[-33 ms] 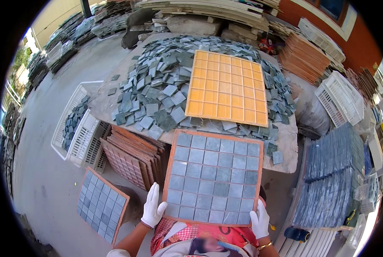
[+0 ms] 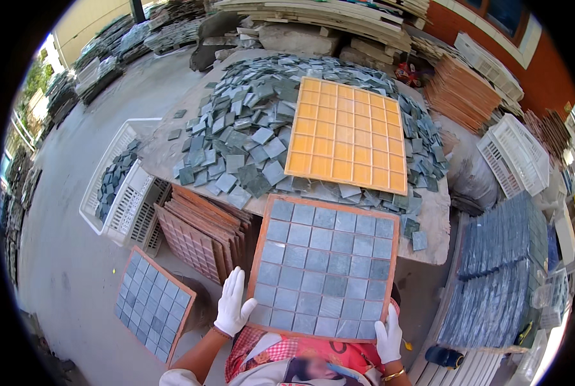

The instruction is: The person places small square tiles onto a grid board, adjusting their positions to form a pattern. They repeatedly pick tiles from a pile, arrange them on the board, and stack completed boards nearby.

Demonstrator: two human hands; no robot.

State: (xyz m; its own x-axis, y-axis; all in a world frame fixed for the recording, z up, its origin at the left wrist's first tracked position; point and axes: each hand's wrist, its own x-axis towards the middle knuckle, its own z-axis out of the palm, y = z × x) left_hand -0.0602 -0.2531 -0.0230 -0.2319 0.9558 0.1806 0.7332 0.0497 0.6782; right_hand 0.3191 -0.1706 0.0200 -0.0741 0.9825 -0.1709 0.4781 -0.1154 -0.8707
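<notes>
Against my lap and the table edge rests a brown grid frame (image 2: 397,257) filled with rows of square blue-grey stone tiles (image 2: 314,260). My white-gloved left hand (image 2: 233,305) is at its lower left edge, fingers stretched upward and thumb spread toward the tiles. At the lower right corner, my gloved right hand (image 2: 388,336) lies along the edge with its fingers straight and thumb apart. Neither hand is closed round the frame. Beyond it, an orange-yellow grid tray (image 2: 348,135), its cells without tiles, lies on a heap of loose stone tiles (image 2: 236,138) on the table (image 2: 432,235).
Another tile-filled frame (image 2: 152,305) leans at my left. Brown grid frames (image 2: 197,238) stand beneath the table's left side, near a white crate (image 2: 123,212) of tile pieces. Stacked tile sheets (image 2: 493,276) stand to the right, below white crates (image 2: 516,154).
The whole view has shifted slightly, with most things a little farther right. My left hand has risen slightly beside the frame; my right hand keeps its place at the corner.
</notes>
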